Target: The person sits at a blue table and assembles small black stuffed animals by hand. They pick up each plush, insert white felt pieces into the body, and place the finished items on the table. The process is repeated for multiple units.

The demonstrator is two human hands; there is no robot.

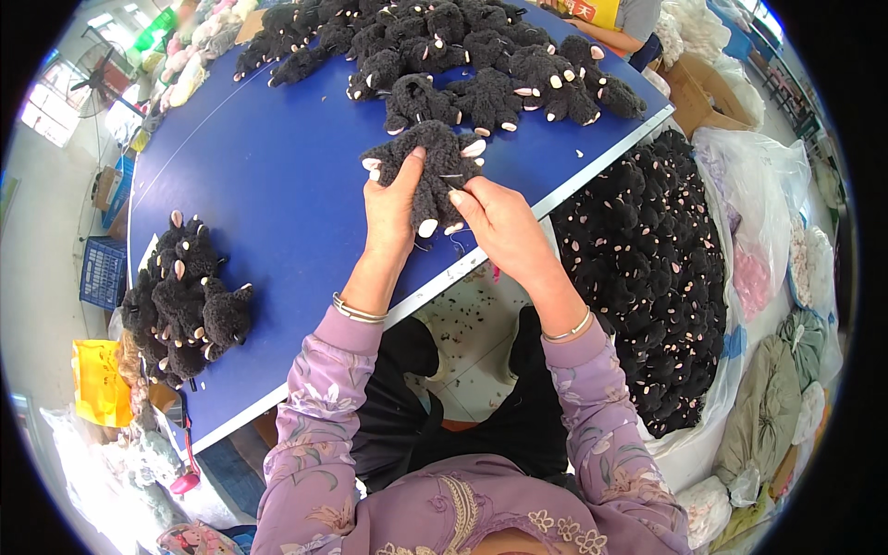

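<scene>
A small black plush toy [428, 170] with fluffy fur and pale pink and white tips is held up over the table's near edge. My left hand [393, 205] is closed on its left side, thumb pressed onto the fur. On the other side, my right hand [507, 227] is closed, thumb and forefinger pinching the toy's lower right. A thin pale line, perhaps a needle or thread, shows by the right fingertips; which it is I cannot tell. Loose threads hang beneath the toy. Its underside and my other fingers are hidden.
The blue table [305, 185] has a pale metal edge. Many black plush toys [486, 92] are heaped at its far side, with a smaller pile [185, 296] at left. A large bag of black plush pieces [647, 277] stands right. A person's arm [606, 37] shows beyond the table.
</scene>
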